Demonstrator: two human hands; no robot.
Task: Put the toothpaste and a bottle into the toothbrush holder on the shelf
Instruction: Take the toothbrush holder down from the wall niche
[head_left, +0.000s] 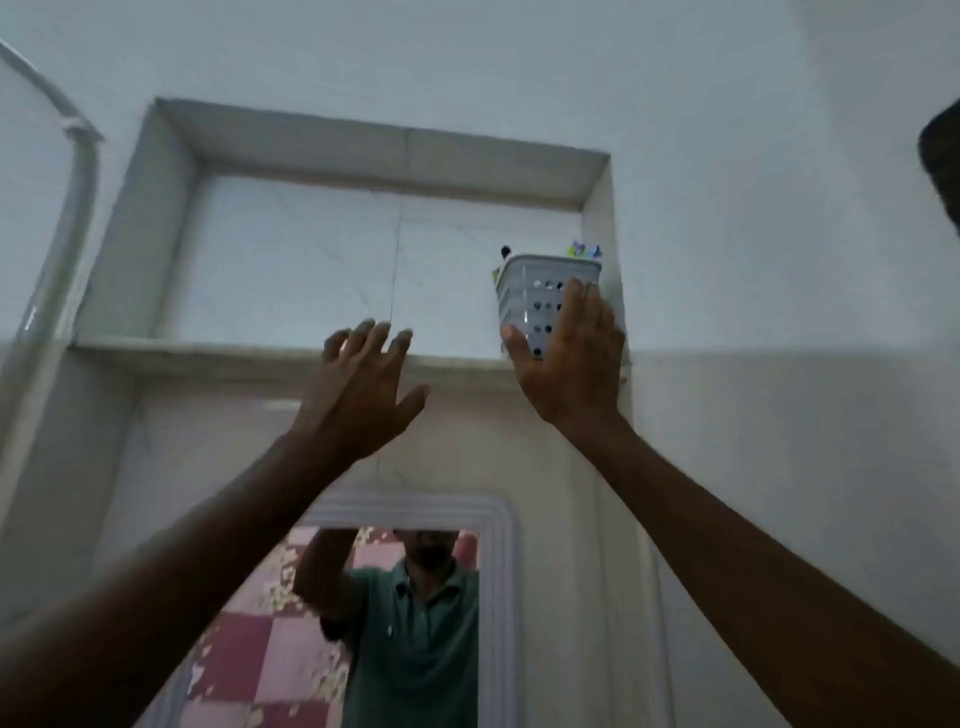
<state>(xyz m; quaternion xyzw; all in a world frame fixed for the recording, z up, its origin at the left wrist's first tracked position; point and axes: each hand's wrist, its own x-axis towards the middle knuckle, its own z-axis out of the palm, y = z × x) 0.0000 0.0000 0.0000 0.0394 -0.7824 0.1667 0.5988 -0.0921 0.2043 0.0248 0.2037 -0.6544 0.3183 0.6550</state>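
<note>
Looking up from the head view: recessed wall shelf (291, 349), pale stone ledge, upper centre. Toothbrush holder (540, 291), white perforated plastic, standing at the right end of the shelf against the niche's side wall; colourful tops and a dark tip show above its rim, but which is toothpaste or bottle cannot be told. Right hand (569, 358), fingers extended, palm laid flat on the holder's front, grip released and not closed around it. Left hand (363, 387), raised in front of the ledge left of the holder, fingers spread, grip released, empty. Mirror (410, 618), white frame, below the shelf, reflecting a person in a green shirt.
</note>
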